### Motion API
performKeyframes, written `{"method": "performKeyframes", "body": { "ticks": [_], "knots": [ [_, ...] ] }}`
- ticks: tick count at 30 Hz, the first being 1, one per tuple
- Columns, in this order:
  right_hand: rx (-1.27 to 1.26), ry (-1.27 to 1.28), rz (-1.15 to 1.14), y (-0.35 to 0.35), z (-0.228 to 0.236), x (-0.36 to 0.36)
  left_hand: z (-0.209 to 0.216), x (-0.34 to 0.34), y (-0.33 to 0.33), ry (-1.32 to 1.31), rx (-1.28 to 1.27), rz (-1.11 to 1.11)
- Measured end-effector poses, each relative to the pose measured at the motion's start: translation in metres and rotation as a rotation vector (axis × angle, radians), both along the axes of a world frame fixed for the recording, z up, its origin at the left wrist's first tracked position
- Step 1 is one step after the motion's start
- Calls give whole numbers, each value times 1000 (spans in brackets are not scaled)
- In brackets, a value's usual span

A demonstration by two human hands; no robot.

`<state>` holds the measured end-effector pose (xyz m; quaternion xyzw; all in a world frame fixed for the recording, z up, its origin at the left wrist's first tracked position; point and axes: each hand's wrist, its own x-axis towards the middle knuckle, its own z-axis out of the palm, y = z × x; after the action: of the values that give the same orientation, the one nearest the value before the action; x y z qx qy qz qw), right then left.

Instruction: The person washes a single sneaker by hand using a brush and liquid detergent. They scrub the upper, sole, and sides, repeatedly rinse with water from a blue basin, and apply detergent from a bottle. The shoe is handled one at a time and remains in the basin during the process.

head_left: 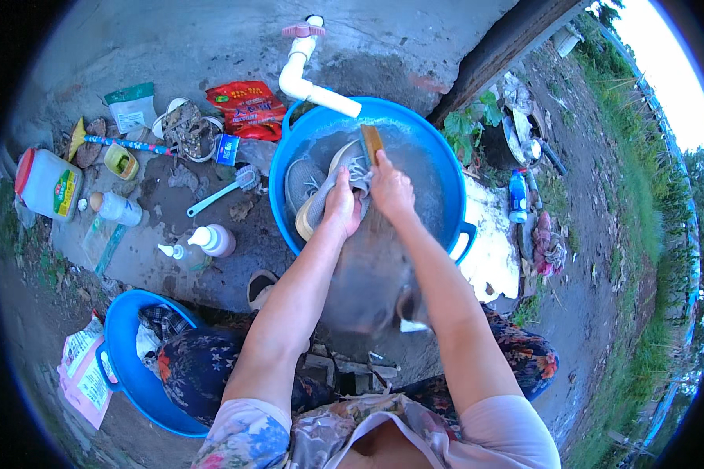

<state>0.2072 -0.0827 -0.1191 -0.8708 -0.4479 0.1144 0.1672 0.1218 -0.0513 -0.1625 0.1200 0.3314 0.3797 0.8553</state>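
Left hand: closed around a grey sneaker, pinning it over the water, centre of the frame.
Right hand: clamped on a wooden scrub brush, bristles against the sneaker's laces.
Basin: the large blue tub, upper centre, holds soapy water and a second grey shoe.
Tap: white pipe overhanging the tub's rim.
Left side: teal brush, pump bottles, red packet, small blue bucket at lower left.

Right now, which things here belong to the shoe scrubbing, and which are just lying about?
In use:
left hand
right hand
grey lace-up shoe
wooden scrub brush
big blue plastic basin

Lying about:
red plastic bag
teal long-handled brush
white pump bottle
smaller blue tub
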Motion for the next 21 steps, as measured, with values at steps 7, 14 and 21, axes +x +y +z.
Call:
{"method": "performKeyframes", "body": {
  "ticks": [7, 14, 21],
  "knots": [
    [-37, -39, 302, -46, 8, -29, 2, -19, -5, -6, -64, 13],
    [-52, -89, 132, -7, 4, -8, -11, -7, -3, -25, -12, -12],
    [-79, -19, 124, -7, 3, 12, -10, -14, 2, 76, 203, -32]
  ]
}}
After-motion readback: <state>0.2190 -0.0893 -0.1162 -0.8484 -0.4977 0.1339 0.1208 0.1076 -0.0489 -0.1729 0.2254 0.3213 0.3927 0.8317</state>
